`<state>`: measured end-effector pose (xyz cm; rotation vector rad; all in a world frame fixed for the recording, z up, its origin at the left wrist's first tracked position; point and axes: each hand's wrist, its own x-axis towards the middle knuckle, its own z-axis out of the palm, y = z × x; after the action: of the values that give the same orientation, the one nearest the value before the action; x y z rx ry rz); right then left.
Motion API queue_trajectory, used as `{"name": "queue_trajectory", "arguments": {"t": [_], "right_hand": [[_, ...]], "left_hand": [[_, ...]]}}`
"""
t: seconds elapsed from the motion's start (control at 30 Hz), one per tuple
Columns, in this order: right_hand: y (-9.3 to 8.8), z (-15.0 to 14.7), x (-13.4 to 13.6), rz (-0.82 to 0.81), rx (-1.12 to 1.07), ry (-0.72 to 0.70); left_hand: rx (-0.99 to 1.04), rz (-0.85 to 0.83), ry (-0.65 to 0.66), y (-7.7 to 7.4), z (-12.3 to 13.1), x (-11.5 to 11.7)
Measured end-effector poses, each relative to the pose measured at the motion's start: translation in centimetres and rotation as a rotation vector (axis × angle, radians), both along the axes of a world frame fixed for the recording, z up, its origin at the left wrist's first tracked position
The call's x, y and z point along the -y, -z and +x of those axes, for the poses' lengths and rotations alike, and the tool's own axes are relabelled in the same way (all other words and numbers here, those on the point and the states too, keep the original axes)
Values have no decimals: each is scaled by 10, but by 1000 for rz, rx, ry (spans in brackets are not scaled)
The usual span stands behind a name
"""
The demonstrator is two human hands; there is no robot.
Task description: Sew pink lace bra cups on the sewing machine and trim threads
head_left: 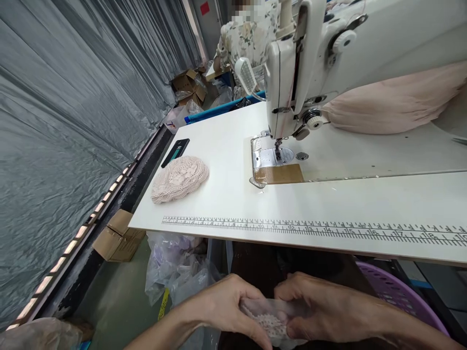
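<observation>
Below the front edge of the sewing table, my left hand (233, 311) and my right hand (321, 308) grip a small piece of pale, sheer lace fabric (270, 321) from its two sides. Fingers and thumbs of both hands are closed on it, and part of the fabric is hidden behind them. On the table's left end lies a cream lace cap-like piece (180, 179), apart from my hands. The white sewing machine (288, 87) stands beyond my hands, its presser foot (278, 149) over the metal needle plate (268, 156).
A dark phone-like object (175, 152) lies behind the lace piece. A printed ruler (292, 226) runs along the table front. Peach fabric (397, 102) sits under the machine arm. Beneath are plastic bags (175, 267) and a purple basket (401, 296). A person (244, 41) is behind the machine.
</observation>
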<state>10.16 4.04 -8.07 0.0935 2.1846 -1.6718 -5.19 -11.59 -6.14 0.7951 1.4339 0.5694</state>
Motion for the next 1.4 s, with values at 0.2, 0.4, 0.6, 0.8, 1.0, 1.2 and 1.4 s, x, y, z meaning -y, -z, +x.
{"name": "queue_trajectory", "arguments": {"t": [0.2,0.4,0.6,0.8,1.0,1.2,1.4], "right_hand": [[0,5,-10,-77,22,-33],[17,9,-16,-180,26,-45],[28,3,-11,-184,-38,-33],[22,5,-14,-213,-54,24],[22,6,-14,-271,31,68],[27,8,-14,-294,41,76],[29,11,-16,-318,27,64]], "left_hand": [[92,-109,-59,5,3,-9],[136,-128,-87,8,-3,-4],[81,-163,-109,13,-6,-2],[90,-128,-85,13,-7,-1],[103,-143,-140,11,-6,2],[102,-123,-142,11,-7,3],[130,-133,-179,13,-6,6]]}}
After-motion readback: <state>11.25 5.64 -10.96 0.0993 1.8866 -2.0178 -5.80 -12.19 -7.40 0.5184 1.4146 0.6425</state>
